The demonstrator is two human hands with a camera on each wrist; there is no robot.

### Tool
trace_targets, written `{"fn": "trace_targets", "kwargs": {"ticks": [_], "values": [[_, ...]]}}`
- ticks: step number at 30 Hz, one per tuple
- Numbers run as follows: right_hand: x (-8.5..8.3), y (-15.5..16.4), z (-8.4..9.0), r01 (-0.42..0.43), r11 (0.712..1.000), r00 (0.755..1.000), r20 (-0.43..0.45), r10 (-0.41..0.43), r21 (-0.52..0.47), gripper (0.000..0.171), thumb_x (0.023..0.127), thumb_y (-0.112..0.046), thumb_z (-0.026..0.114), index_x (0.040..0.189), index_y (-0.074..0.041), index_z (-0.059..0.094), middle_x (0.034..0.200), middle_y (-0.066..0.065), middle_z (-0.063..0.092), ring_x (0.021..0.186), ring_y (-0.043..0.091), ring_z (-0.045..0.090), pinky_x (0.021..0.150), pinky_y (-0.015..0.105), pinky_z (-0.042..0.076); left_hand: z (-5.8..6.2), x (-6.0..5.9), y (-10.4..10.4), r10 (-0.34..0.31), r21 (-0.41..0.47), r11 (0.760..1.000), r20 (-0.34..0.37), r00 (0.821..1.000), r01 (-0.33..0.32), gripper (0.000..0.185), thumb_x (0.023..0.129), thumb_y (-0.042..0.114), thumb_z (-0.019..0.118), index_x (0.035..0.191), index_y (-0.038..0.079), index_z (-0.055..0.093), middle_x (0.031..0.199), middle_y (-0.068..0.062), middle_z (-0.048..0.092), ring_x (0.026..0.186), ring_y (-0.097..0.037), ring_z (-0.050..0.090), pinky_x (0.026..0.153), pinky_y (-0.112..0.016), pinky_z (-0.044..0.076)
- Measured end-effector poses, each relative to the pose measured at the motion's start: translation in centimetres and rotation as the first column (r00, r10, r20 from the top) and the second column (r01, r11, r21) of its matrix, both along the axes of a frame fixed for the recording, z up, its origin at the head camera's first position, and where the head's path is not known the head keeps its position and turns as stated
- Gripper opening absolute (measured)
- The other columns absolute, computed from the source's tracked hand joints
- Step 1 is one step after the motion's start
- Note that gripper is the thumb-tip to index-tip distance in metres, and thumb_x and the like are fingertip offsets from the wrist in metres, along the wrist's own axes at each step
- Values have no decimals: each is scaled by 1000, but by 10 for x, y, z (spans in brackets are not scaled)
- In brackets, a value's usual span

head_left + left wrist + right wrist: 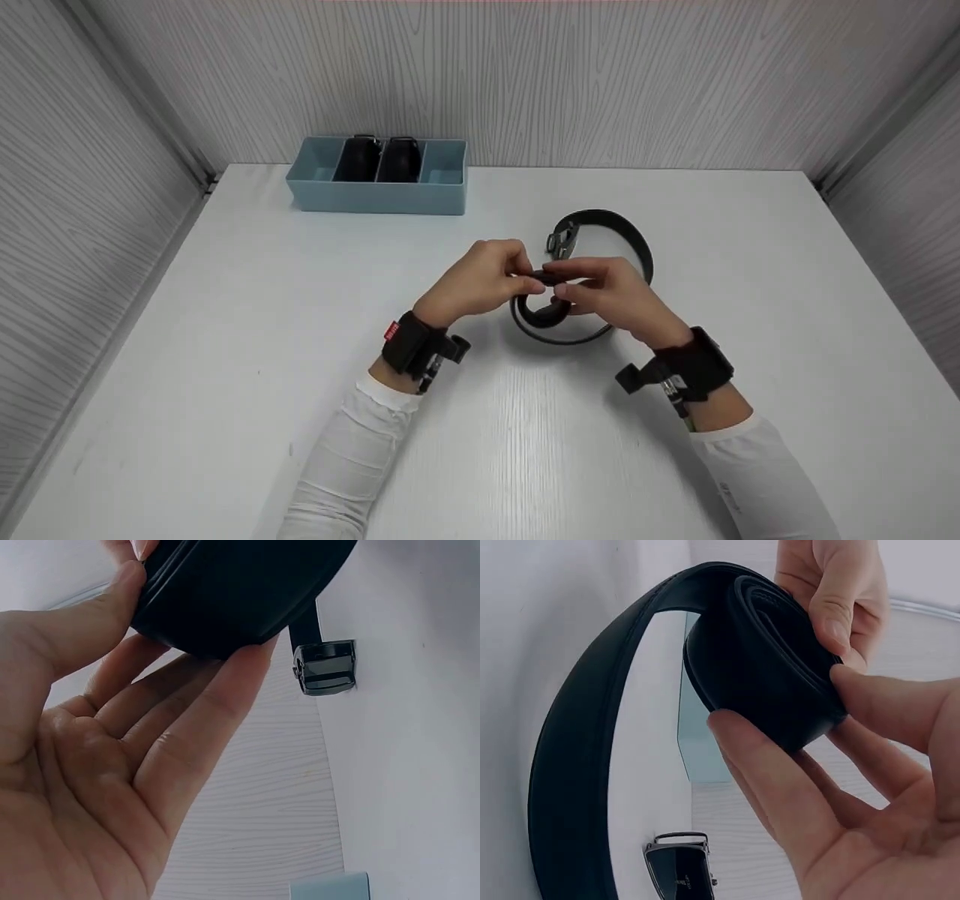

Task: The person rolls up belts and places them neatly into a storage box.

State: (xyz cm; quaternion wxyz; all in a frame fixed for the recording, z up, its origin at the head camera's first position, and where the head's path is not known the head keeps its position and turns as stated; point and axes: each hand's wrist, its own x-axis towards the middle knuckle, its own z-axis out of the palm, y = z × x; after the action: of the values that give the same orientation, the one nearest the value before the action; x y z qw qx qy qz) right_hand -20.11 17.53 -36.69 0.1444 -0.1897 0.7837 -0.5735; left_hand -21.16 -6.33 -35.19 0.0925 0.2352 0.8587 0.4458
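Observation:
A black leather belt (643,251) lies on the white table, one end wound into a small coil (750,667) and the rest sweeping round in a wide loop. Its metal buckle (562,241) rests just beyond the hands; the right wrist view shows the buckle (679,868) at the loose end. My left hand (487,277) pinches the coil's left side between thumb and fingers. From the other side my right hand (615,292) grips the same coil, thumb at the near edge and fingers spread along its outer face. Part of the coil is hidden behind the fingers.
Toward the back left of the table stands a blue divided box (379,198). Rolled black items (360,159) sit upright in its two middle compartments. Pale wood-grain panels (525,82) enclose the table at the back and sides.

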Motion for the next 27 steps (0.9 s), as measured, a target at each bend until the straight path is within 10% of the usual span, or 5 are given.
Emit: {"fn": "trace_targets", "kwargs": {"ticks": [11, 27], "values": [[1, -2, -3, 164, 967, 986, 63, -154, -194, 41, 102, -10, 68, 143, -4, 62, 135, 16, 64, 113, 28, 70, 89, 38, 59, -5, -2, 4, 91, 147, 985, -3, 996, -90, 22, 98, 23, 77, 101, 7, 62, 106, -6, 75, 85, -12, 69, 71, -26, 48], [-2, 1, -1, 19, 1000, 1000, 15, -19, -21, 42, 99, -6, 69, 140, -3, 64, 141, 12, 63, 110, 29, 72, 83, 36, 61, -4, -2, 2, 26, 26, 999, -20, 999, -25, 19, 94, 22, 80, 96, 8, 67, 92, 0, 73, 73, -10, 56, 65, -27, 41]]}}
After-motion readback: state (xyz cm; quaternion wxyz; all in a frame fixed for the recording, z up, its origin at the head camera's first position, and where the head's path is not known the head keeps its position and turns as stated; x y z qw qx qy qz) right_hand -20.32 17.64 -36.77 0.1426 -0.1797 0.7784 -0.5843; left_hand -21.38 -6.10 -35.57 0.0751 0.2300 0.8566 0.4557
